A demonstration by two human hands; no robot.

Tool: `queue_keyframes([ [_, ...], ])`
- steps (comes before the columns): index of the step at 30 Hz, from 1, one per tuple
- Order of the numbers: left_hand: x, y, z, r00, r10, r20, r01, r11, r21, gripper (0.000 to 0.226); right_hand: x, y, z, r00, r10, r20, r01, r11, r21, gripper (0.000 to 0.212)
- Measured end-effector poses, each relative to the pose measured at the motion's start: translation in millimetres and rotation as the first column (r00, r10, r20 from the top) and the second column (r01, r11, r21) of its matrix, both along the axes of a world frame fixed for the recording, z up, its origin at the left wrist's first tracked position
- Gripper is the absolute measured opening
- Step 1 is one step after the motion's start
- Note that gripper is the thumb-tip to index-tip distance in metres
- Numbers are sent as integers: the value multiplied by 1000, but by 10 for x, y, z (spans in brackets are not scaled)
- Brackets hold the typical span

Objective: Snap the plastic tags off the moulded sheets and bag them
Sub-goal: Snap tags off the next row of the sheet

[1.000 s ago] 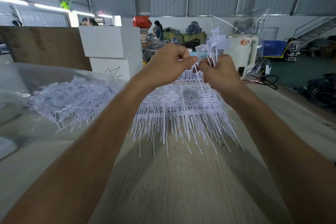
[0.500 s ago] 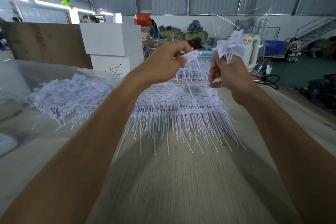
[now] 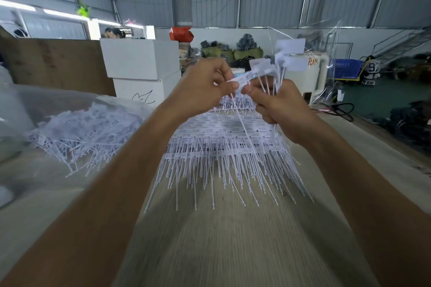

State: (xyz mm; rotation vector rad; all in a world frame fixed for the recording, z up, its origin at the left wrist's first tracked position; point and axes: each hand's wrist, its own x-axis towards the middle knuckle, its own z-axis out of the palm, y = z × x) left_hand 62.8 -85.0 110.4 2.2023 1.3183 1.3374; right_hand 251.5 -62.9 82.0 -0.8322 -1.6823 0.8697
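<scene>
Head view, the only view. The left hand [image 3: 205, 87] pinches one white tag [image 3: 241, 81] between thumb and forefinger at its flat head; its thin tail slants down toward 5 o'clock. The right hand [image 3: 283, 109] is clamped round a bunch of loose tags [image 3: 288, 60], their flat heads fanning upward at 12 o'clock above the fist and their tails trailing below it. The right thumb tip meets the left thumb tip at the single tag, so the two hands are together over the work. Directly beneath them, at 6 o'clock from the hands, the stack of moulded sheets [image 3: 224, 144] lies on the surface [image 3: 233, 240], its many tails splayed toward the viewer. At 9 o'clock from the stack, a clear bag [image 3: 70, 105] holds a heap of separated tags [image 3: 86, 133]. White boxes [image 3: 142, 67] stand beyond the bag at 11 o'clock; a cluttered workshop fills the background. Judged step: one tag, apparently just freed from a sheet, is being passed into the right-hand bunch; bagging is not yet due. The next move probably calls for the right hand to loosen enough to admit the tag without dropping the others, heads aligned, after which the left hand reaches down to the stack for another. Many tags remain unsnapped, so the task appears far from complete.
</scene>
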Motion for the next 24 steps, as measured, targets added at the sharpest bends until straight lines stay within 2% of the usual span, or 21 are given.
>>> queue_keyframes([
  [5,26,-39,-15,990,-117,-78,120,992,35,18,41,-6,0,984,-71,166,48,989,138,25],
  [8,5,-44,-12,991,-122,-61,124,992,29,13,39,-9,-18,983,-55,175,24,985,172,17],
  [11,-12,-50,-21,993,-103,-63,105,994,17,10,13,-19,-19,972,-76,223,27,976,214,29],
  [12,-10,-51,-23,994,-84,-68,86,996,23,10,9,-9,-22,969,-94,230,40,973,226,26],
  [16,7,-1,-21,995,64,-73,-63,998,14,6,15,68,-16,985,-121,119,94,972,216,15],
  [20,79,9,-42,915,289,-281,-260,956,135,10,-6,76,-7,996,-66,64,56,986,154,13],
  [24,105,26,-50,973,176,-151,-170,984,48,16,-2,62,-5,998,8,-68,-7,1000,16,8],
])
